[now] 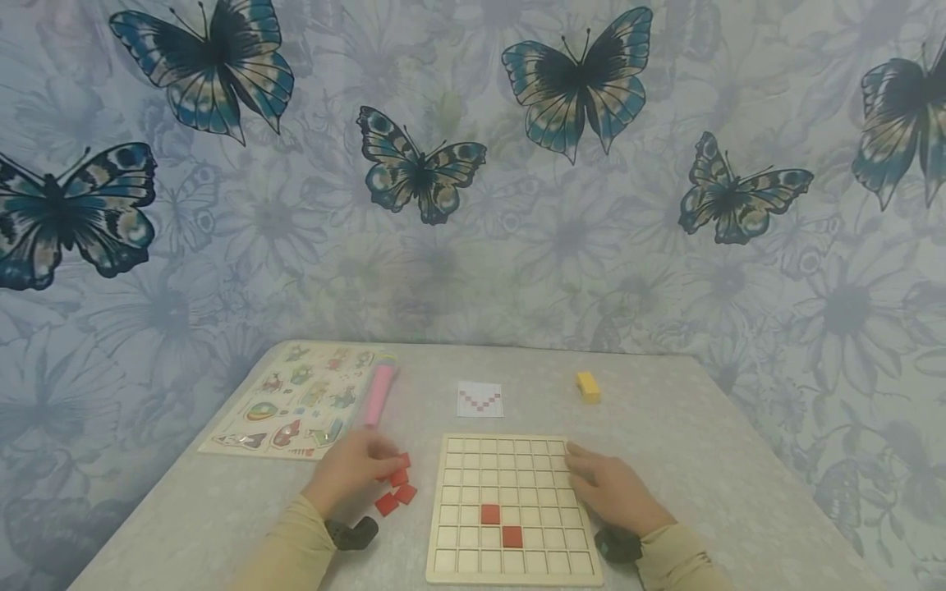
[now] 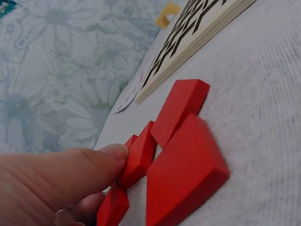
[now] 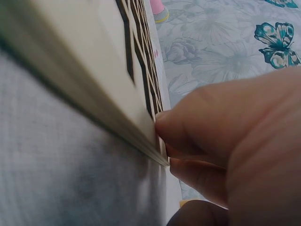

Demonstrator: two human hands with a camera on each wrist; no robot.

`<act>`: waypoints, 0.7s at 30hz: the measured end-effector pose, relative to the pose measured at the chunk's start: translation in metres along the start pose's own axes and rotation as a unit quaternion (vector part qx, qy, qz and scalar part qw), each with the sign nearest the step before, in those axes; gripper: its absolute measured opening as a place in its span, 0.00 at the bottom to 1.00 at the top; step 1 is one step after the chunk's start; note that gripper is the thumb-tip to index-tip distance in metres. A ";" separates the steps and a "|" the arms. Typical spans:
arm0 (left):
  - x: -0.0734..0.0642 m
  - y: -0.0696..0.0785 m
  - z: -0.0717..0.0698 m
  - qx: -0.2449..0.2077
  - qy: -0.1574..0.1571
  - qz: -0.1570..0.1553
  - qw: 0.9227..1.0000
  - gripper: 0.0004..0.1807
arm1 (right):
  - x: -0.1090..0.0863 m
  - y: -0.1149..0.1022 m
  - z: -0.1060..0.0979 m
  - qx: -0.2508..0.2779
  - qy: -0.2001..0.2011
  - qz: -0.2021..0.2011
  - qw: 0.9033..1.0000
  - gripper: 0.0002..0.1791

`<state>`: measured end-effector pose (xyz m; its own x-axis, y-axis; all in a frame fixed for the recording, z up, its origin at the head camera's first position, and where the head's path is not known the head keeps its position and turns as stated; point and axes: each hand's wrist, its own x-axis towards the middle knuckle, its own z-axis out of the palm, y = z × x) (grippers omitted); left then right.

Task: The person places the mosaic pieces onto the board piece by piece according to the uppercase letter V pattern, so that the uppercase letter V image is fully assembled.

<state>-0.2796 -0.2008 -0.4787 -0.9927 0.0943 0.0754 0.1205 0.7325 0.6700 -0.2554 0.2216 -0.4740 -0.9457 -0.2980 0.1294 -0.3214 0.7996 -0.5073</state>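
My left hand is over a small group of red square tiles left of the board. Its thumb and forefinger pinch at a red tile at the far end of the group. Up close in the left wrist view, the thumb tip meets this tile's edge, beside a larger-looking red tile. A pale wooden grid board lies flat, with two red tiles set diagonally in its cells. Along the board's right edge, near the far corner, my right hand grips it, thumb on top.
Behind the board lies a white card with a V pattern of small squares. A yellow block sits at the back right. To the left are a picture board and a pink tube-like object. A butterfly-patterned wall rises behind the table.
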 end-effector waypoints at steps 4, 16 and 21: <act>0.000 0.001 0.001 0.002 -0.004 0.002 1.000 0.11 | 0.000 0.000 0.000 0.001 0.001 -0.001 1.000 0.22; 0.001 0.004 0.007 -0.013 0.033 -0.009 0.999 0.06 | -0.001 -0.001 -0.001 0.011 -0.012 0.007 1.000 0.23; -0.001 0.007 0.007 -0.061 0.033 -0.023 0.997 0.03 | -0.002 -0.002 -0.001 0.005 -0.008 0.006 1.000 0.22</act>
<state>-0.2779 -0.1905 -0.4794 -0.9959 0.0157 0.0888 0.0779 0.6471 0.7584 -0.2534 0.2211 -0.4725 -0.9487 -0.2966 0.1097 -0.3092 0.7975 -0.5181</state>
